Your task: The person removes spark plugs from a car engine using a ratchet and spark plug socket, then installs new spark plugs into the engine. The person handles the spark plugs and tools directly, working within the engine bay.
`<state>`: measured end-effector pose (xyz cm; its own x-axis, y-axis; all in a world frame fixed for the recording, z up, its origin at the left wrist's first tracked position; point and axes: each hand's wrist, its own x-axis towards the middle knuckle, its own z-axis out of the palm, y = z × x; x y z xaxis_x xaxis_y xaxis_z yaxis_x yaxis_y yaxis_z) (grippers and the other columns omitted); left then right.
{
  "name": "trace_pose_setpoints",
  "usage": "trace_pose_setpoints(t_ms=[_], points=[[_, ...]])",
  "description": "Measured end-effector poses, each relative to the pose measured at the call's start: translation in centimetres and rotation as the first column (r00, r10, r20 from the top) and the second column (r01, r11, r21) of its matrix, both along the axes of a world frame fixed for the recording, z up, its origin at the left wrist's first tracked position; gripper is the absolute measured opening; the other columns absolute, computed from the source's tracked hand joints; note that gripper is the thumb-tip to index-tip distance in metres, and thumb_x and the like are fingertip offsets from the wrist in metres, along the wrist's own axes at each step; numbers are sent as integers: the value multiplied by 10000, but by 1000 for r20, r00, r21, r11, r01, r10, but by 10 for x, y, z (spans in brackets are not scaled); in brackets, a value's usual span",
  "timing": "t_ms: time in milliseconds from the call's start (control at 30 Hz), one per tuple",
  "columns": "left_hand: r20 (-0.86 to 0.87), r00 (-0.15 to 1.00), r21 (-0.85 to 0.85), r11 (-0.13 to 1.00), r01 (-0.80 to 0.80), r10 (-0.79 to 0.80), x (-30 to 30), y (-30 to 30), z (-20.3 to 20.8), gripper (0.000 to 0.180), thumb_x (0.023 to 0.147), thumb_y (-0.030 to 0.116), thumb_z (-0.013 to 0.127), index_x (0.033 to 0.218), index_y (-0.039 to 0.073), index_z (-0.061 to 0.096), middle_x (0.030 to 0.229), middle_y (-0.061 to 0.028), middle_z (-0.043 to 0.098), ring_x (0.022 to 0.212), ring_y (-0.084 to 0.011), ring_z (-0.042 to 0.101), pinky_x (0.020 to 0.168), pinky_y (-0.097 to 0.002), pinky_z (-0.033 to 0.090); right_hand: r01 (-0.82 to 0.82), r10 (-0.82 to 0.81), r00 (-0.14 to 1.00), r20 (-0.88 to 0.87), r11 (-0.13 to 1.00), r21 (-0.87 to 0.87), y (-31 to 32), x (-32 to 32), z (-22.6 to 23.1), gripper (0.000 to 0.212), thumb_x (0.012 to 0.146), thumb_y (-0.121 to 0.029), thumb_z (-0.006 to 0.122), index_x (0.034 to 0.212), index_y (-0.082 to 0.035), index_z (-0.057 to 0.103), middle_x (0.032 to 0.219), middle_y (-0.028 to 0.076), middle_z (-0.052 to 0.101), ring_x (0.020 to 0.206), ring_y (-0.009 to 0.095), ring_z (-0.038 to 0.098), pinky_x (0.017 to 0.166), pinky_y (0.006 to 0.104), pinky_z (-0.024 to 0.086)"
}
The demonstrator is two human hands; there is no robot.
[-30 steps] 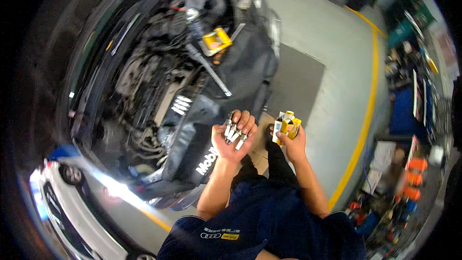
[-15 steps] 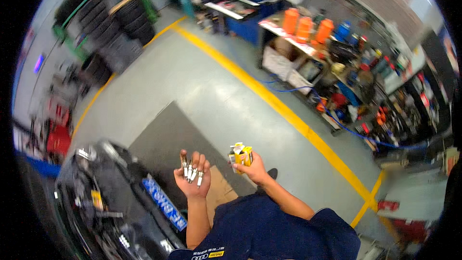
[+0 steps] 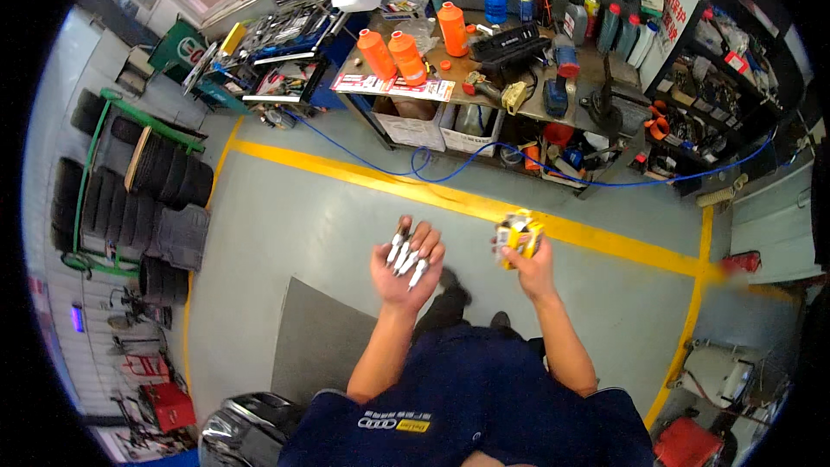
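Observation:
Several white-and-metal spark plugs (image 3: 405,260) lie side by side across the palm of my left hand (image 3: 400,287), its fingers curled up around them. To the right, my right hand (image 3: 538,270) grips a bunch of small yellow cardboard boxes (image 3: 520,235), with the thumb across their front. Some box flaps stand open at the top; whether anything is inside cannot be seen. Both hands are held up in front of my body over the grey floor, apart from each other.
Ahead stands a cluttered workbench (image 3: 441,97) with orange bottles (image 3: 407,59) and tools. A blue hose (image 3: 467,162) trails along its foot. Tyres (image 3: 108,203) fill a green rack at left. A black car (image 3: 246,432) is at lower left, beside a dark mat (image 3: 316,337).
My body has turned right and moved away from the car, bringing the workbench in front. Both hands keep their hold on the spark plugs and the yellow boxes.

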<state>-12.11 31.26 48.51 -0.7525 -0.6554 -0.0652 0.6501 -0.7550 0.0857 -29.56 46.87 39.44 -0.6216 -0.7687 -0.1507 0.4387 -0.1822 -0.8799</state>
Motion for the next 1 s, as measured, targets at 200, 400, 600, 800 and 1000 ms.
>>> trace_pose_setpoints(t_ms=[200, 400, 600, 800, 1000], points=[[-167, 968, 55, 979, 197, -186, -135, -123, 7, 440, 838, 247, 744, 1196, 52, 580, 934, -59, 465, 867, -206, 449, 762, -338, 394, 288, -288, 957, -6, 955, 77, -64, -66, -15, 492, 876, 20, 701, 1339, 35, 535, 1227, 176, 686, 1030, 300, 730, 892, 448, 628], [-166, 954, 142, 952, 272, -249, -221, -228, 24, 534, 834, 225, 720, 1326, 63, 589, 1339, -128, 573, 1222, -284, 530, 1086, -414, 425, 426, -427, 904, -2, 901, 87, -150, -106, -7, 478, 883, 44, 666, 1340, 23, 526, 1249, 204, 674, 1046, 325, 721, 892, 492, 630], [-331, 912, 153, 940, 305, -242, -266, -312, 27, 577, 855, 257, 722, 1384, 53, 615, 1571, -166, 490, 1477, -317, 431, 1276, -482, 302, 300, -309, 950, 37, 941, 155, -256, -155, 2, 489, 872, 43, 674, 1335, 29, 517, 1254, 210, 674, 1056, 324, 723, 910, 494, 623], [-359, 928, 280, 937, 210, -101, -287, -392, 37, 475, 857, 127, 653, 1324, 84, 574, 1495, -130, 525, 1425, -296, 470, 1230, -489, 371, 111, -103, 993, -55, 981, 161, -374, -215, -16, 509, 864, 27, 693, 1342, 27, 517, 1250, 205, 680, 1060, 293, 724, 935, 449, 614], [-292, 949, 337, 941, -11, 116, -303, -473, 63, 455, 850, 95, 656, 1297, 77, 572, 1456, -123, 537, 1411, -303, 477, 1216, -487, 391, -89, 89, 995, 49, 996, 1, -494, -267, -25, 523, 854, 1, 732, 1328, 33, 513, 1181, 189, 699, 1028, 289, 735, 929, 437, 613]])
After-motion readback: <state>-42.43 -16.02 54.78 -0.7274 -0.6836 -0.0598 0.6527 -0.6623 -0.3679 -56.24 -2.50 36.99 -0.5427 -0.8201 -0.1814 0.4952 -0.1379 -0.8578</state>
